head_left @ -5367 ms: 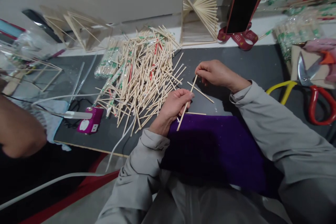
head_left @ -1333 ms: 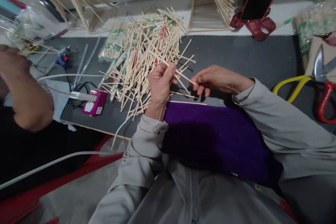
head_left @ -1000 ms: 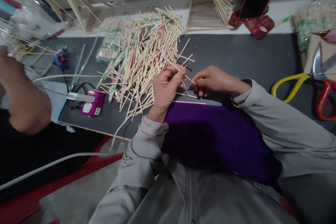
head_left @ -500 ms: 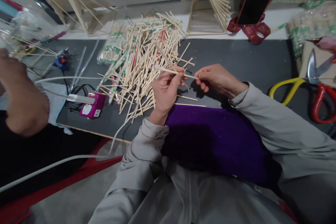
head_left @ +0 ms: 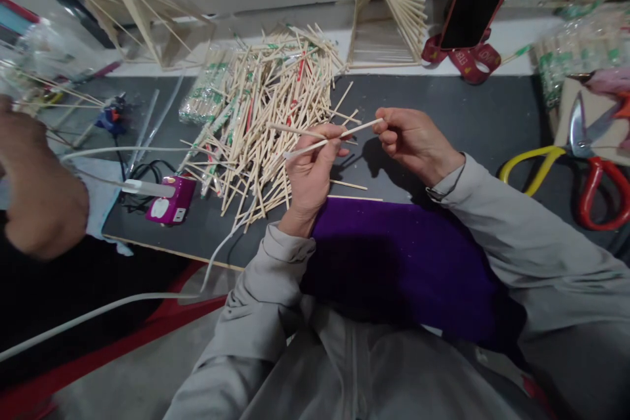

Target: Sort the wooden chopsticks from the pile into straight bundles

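Note:
My left hand [head_left: 314, 174] is closed around thin wooden chopsticks, held above the desk. One chopstick [head_left: 361, 126] slants up to the right out of it, and the fingertips of my right hand [head_left: 416, 143] pinch its far end. A second chopstick [head_left: 290, 129] sticks out to the left from the same left-hand grip. A whitish tip [head_left: 291, 155], perhaps wrapper, shows beside the left thumb. Just beyond lies a large loose heap of chopsticks [head_left: 275, 105], some in green- or red-marked wrappers. A purple cloth [head_left: 418, 243] spreads below my hands.
Big scissors [head_left: 534, 161] with yellow and red handles lie at right. At left are a purple power adapter [head_left: 172, 200], white cables and another person's arm [head_left: 46, 190]. Stick frames [head_left: 388, 13] stand along the back, near a dark upright box [head_left: 480, 0].
My right hand has risen slightly, still pinching the chopstick's end. The chopstick now tilts up to the right instead of down. The second one in my left hand has swung flatter.

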`<action>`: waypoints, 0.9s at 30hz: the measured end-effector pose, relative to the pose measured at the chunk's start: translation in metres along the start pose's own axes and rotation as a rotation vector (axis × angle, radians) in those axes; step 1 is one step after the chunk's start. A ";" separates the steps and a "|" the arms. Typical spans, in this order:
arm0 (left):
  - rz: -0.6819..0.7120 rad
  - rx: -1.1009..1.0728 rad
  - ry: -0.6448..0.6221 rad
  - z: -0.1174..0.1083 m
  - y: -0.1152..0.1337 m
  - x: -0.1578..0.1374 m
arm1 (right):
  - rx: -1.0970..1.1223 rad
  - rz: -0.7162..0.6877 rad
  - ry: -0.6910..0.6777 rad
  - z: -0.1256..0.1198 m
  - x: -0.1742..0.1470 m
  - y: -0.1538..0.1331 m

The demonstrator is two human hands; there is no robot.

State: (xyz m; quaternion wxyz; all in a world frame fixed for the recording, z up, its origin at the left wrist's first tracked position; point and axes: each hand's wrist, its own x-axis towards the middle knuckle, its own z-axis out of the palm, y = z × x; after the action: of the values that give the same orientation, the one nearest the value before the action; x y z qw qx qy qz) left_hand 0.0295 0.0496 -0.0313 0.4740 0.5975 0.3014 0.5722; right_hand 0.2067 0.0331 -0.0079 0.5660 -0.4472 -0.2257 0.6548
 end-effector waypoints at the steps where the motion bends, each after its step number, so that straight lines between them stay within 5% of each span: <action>1: -0.046 -0.037 0.001 0.000 -0.001 0.001 | -0.001 0.000 -0.006 0.001 -0.002 -0.003; 8: -0.440 -0.287 0.040 -0.008 -0.010 0.014 | -0.044 0.000 -0.169 0.005 -0.013 -0.011; 16: -0.623 -0.391 -0.004 -0.007 -0.011 0.011 | -0.155 0.074 -0.264 0.009 -0.013 0.004; 27: -0.535 -0.379 0.071 -0.018 -0.013 0.021 | -0.181 0.012 -0.176 -0.015 0.002 -0.005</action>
State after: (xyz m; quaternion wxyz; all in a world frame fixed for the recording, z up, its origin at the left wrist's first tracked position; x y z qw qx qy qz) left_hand 0.0178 0.0776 -0.0368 0.6996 0.3780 0.3519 0.4938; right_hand 0.2223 0.0329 -0.0125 0.4974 -0.4386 -0.3298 0.6719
